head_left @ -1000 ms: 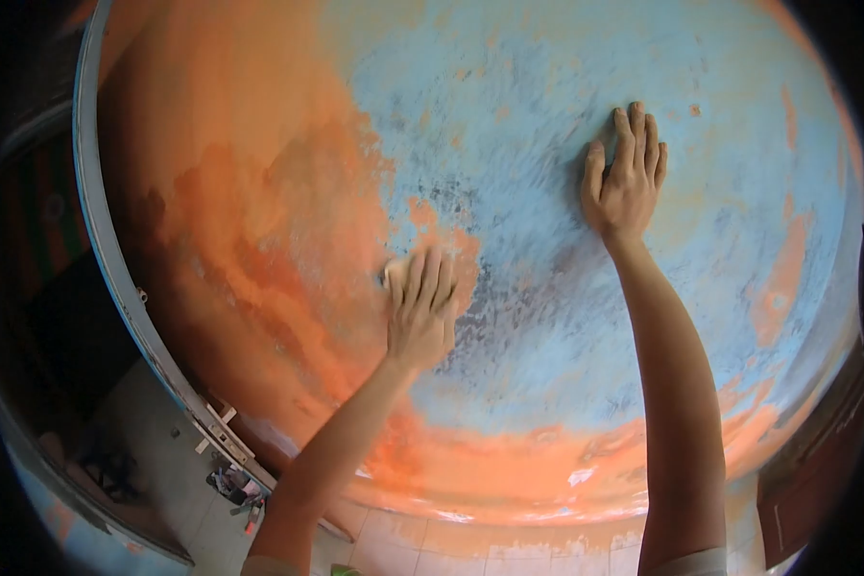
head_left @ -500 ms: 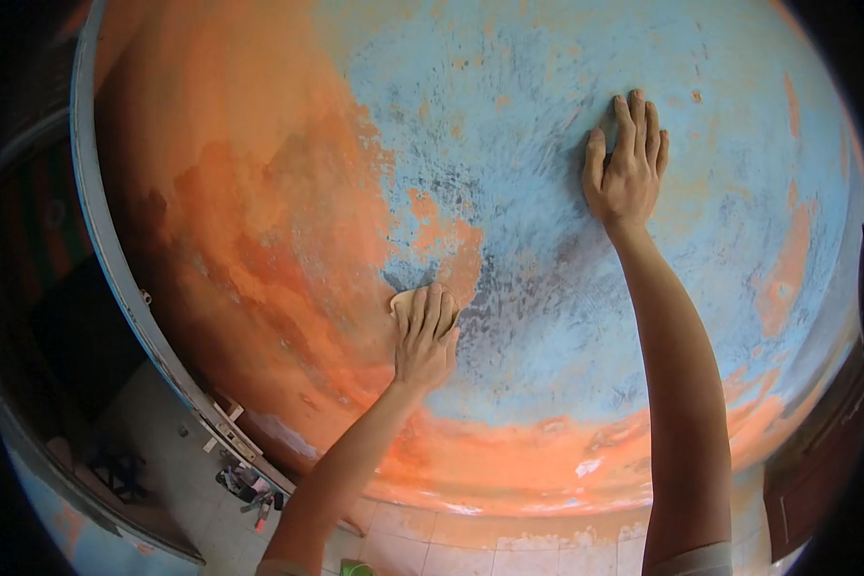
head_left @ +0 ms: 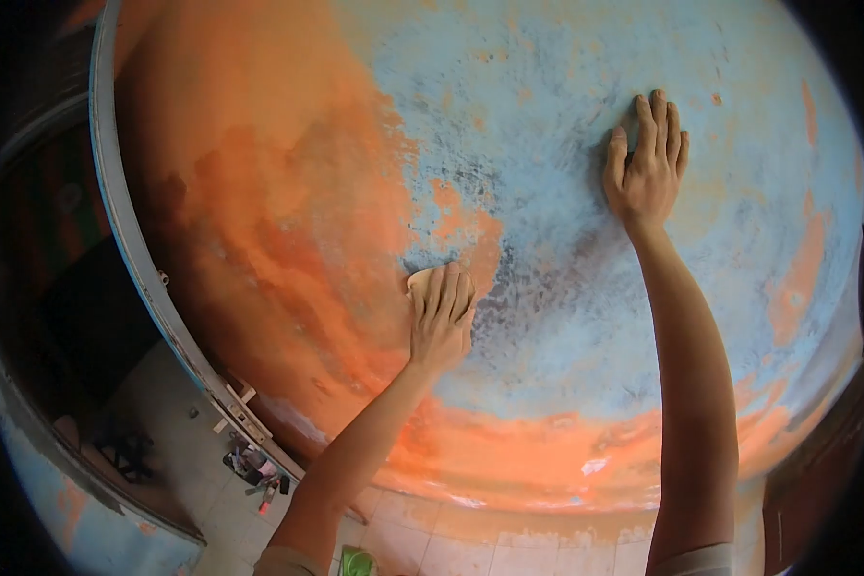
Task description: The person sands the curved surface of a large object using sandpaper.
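My left hand point(head_left: 440, 326) presses a tan piece of sandpaper point(head_left: 419, 282) flat against the painted wall point(head_left: 547, 336), its fingers laid over the sheet. Most of the sandpaper is hidden under them; only its rounded edges show. It lies where orange paint meets light blue, just below a ragged orange patch point(head_left: 468, 230). Higher up and to the right, my right hand point(head_left: 648, 182) rests palm-down on the blue part, fingers stretched and nothing in it.
On the left runs the blue-grey edge of a door or window frame point(head_left: 134, 254). Below it, small tools and items point(head_left: 256, 470) lie on the tiled floor point(head_left: 216, 514). A green object point(head_left: 357, 562) sits at the bottom. A dark brown panel point(head_left: 816, 490) stands at right.
My left hand has slid a little upward along the wall with the sandpaper. The right hand stays at the same spot on the wall, while the whole view has shifted slightly.
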`<state>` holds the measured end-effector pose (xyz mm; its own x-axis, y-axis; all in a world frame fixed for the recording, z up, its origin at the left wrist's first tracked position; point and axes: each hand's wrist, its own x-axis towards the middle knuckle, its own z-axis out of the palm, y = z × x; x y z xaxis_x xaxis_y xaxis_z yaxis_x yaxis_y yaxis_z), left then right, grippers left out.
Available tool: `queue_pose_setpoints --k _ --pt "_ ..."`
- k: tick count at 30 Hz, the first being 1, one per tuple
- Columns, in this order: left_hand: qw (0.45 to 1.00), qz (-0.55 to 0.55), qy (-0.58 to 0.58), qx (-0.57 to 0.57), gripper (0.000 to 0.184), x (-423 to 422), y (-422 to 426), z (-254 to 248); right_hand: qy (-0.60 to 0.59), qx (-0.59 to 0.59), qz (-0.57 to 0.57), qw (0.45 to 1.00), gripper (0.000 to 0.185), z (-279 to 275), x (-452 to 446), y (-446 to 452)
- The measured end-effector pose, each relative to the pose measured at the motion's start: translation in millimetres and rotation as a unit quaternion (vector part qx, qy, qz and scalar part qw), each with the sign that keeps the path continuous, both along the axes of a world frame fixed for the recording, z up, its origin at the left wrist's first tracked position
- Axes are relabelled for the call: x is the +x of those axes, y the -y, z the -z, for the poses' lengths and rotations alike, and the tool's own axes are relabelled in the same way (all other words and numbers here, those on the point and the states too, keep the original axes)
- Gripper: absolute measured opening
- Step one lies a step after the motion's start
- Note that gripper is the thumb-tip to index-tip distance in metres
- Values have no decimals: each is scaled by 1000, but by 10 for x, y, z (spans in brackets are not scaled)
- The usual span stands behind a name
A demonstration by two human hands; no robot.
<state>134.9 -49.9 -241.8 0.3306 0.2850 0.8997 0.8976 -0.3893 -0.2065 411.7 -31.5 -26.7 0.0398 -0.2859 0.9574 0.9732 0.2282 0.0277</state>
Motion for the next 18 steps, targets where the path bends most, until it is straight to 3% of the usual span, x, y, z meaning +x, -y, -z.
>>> queue_pose_setpoints --k 2,4,7,9,10,12,14,17,18 --pt "1000 5 14 -24 49 4 29 -114 -1 -1 2 1000 50 -11 -9 13" --pt "997 71 -6 41 49 11 6 -584 -5 -7 6 1000 50 -23 3 17" --pt "993 77 4 94 50 171 -54 -1124 5 -4 8 1000 50 -8 -8 10" --pt "979 160 86 89 51 248 -85 -1226 1 -4 15 1000 49 -22 2 5" --pt "979 160 88 88 51 251 -43 -1114 2 -5 15 1000 49 -16 6 9" --pt "999 31 5 3 50 235 82 -631 6 -5 11 1000 49 -14 13 11" --pt "998 63 13 -27 53 138 -14 -6 6 -5 10 1000 49 13 2 16" --pt "998 60 -23 -27 53 36 49 -157 8 6 17 1000 50 -27 35 -22" --pt "998 64 17 -22 51 68 12 -330 5 2 18 1000 50 -3 23 -36"
